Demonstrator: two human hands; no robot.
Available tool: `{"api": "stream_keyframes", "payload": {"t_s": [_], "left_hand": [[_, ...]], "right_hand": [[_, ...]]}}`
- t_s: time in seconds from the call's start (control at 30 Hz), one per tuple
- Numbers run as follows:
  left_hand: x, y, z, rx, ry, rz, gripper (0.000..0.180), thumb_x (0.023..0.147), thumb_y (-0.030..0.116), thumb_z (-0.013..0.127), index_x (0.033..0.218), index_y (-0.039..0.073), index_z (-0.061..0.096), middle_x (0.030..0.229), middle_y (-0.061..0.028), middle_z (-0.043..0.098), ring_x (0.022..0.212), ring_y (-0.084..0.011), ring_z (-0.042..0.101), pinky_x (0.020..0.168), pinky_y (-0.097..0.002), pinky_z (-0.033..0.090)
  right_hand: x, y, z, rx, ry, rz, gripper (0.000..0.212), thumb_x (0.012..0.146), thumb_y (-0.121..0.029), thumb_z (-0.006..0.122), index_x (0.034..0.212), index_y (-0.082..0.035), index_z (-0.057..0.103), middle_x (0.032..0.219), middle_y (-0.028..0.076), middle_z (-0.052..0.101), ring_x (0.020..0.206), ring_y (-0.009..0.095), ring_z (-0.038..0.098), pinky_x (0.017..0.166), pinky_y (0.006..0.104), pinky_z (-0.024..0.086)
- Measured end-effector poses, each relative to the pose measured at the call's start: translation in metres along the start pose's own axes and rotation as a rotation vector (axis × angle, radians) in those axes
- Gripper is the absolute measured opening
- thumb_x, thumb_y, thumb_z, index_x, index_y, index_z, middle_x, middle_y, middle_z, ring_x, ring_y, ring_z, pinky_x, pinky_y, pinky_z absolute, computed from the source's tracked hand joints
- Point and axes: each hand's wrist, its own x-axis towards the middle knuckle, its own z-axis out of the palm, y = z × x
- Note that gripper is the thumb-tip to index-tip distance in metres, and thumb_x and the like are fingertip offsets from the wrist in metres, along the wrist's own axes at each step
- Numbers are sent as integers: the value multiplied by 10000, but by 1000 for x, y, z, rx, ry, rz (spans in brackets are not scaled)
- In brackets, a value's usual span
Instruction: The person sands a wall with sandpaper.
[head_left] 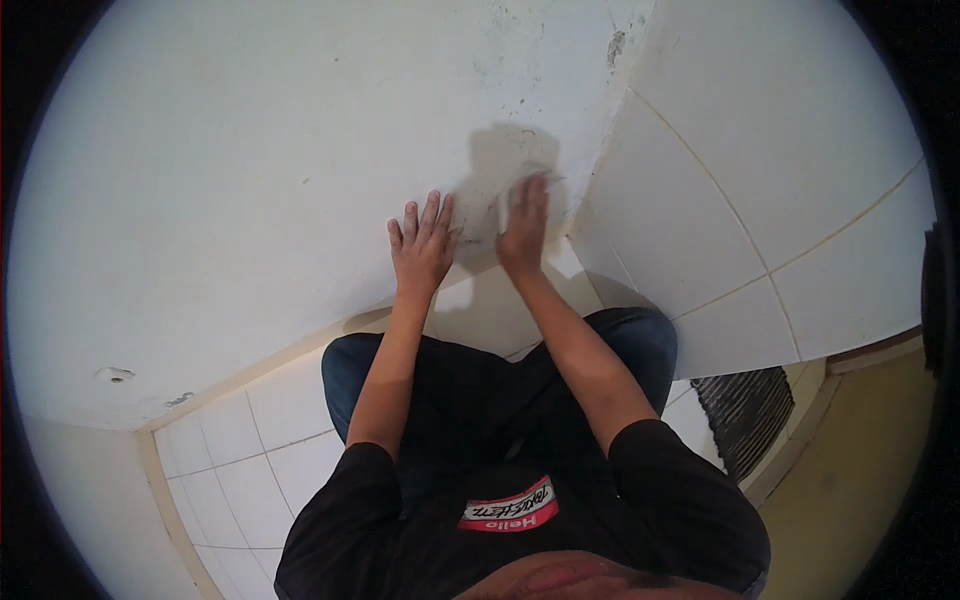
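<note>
My left hand (pixel 424 244) lies flat on the white wall (pixel 250 180) with its fingers spread and nothing in it. To its right, near the corner, my right hand (pixel 524 228) presses a thin greyish-white sheet (pixel 505 208) against the same wall. Motion smears the hand and the sheet, so its exact kind does not show. Only its edges come out past the fingers. Dark scuffs and flaked paint (pixel 522 132) mark the wall around and above my right hand, whose shadow falls there too.
A wall of large white tiles (pixel 720 190) meets the painted wall at the right. White floor tiles (pixel 290 420) lie beneath my crossed legs (pixel 480 390). A dark ribbed mat (pixel 750 415) is beside a raised sill at the right. A small fitting (pixel 115 375) sits low on the wall at the left.
</note>
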Motion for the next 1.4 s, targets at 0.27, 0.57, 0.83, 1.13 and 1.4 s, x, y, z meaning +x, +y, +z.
{"api": "stream_keyframes", "payload": {"t_s": [0.27, 0.57, 0.83, 1.13, 1.4], "left_hand": [[4, 7, 0, 21, 13, 22, 634, 923, 434, 636, 1515, 288, 464, 1623, 13, 348, 1554, -283, 125, 1231, -539, -46], [-11, -1, 5, 52, -1, 68, 710, 890, 442, 685, 1526, 230, 452, 1639, -41, 313, 1552, -356, 57, 1206, -577, -58], [-18, 1, 5, 44, -74, -10, 707, 872, 442, 681, 1519, 265, 455, 1637, -39, 317, 1558, -328, 76, 1210, -590, -73], [-18, 0, 4, 13, -33, -32, 732, 853, 482, 698, 1508, 247, 470, 1656, -74, 267, 1555, -364, 44, 1194, -618, -76], [-14, -1, -1, 59, -40, 18, 775, 852, 511, 713, 1499, 157, 471, 1605, -137, 341, 1514, -412, 149, 1186, -615, -71]], "right_hand": [[17, 32, -15, 94, 176, 207, 857, 730, 72, 480, 1546, 74, 218, 1612, 318, 175, 1513, 468, 136, 1223, 563, 137], [-15, -12, 5, -8, -108, -133, 742, 797, -24, 518, 1518, 29, 347, 1592, 286, 269, 1480, 465, 250, 1215, 572, 187], [6, 24, -13, -36, 31, 112, 839, 722, 48, 501, 1537, 34, 304, 1608, 290, 226, 1502, 460, 185, 1228, 540, 156], [-1, 3, -4, 88, 104, 152, 788, 750, 59, 497, 1517, 68, 314, 1591, 342, 204, 1496, 477, 189, 1223, 548, 161], [-18, -17, 2, -36, -188, -176, 665, 835, -39, 516, 1491, 0, 417, 1577, 283, 306, 1478, 446, 270, 1209, 565, 205]]}}
